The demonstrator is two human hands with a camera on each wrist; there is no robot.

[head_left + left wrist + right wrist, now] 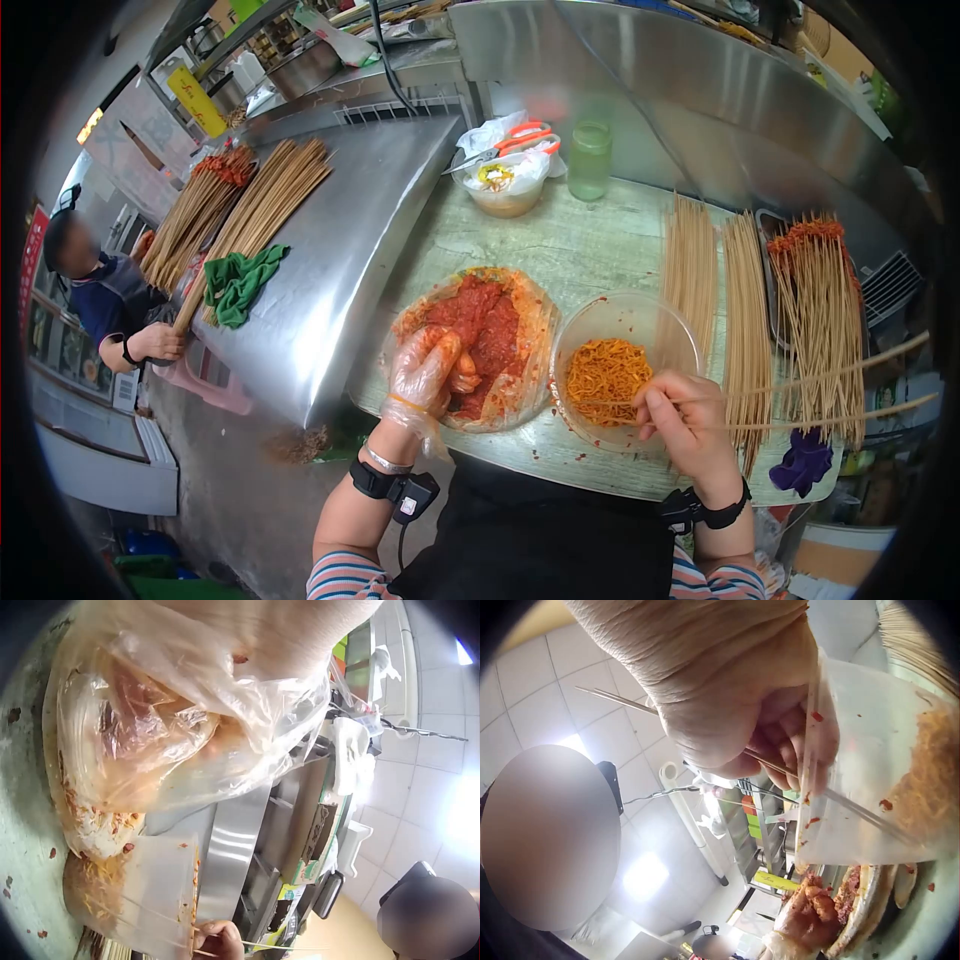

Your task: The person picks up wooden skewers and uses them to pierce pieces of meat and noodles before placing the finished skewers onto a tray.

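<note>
Fingers (670, 388) on the right hand (690, 425) pinch two thin sticks (855, 811), tips down in the clear tub (680, 335); probably light, whippy, best held mid-length. The left hand (425, 375) is at the red mush (495, 325) (grip's murky, can't tell).

Right fingers (662, 408) pinch while left fingers (438, 350) curl.
</note>
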